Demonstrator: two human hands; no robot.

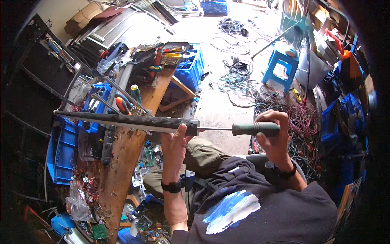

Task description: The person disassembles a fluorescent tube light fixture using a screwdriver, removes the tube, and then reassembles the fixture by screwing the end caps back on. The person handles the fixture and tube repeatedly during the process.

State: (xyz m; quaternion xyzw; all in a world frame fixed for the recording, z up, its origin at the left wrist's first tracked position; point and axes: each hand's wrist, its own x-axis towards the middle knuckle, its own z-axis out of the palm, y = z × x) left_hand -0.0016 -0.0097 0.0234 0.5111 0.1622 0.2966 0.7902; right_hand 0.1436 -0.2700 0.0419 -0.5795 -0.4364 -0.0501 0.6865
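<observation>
The left hand [175, 139] is clamped on one long black ribbed bar [134, 120] extending leftward; to its right, the right hand [278, 131] clasps one green-handled screwdriver [254, 129] meeting the bar's end.

A wooden bench [122, 162] runs along the left, bearing an orange-handled tool [119, 105] and, just beside it, a green-handled one [136, 95]. A blue tray [63, 150] sits at the left. A blue crate [191, 75] stands beside the bench's right edge. On the floor [217, 114] lie tangled cables [237, 70], a blue stool [285, 57] standing near them, and pink wires [302, 118].
</observation>
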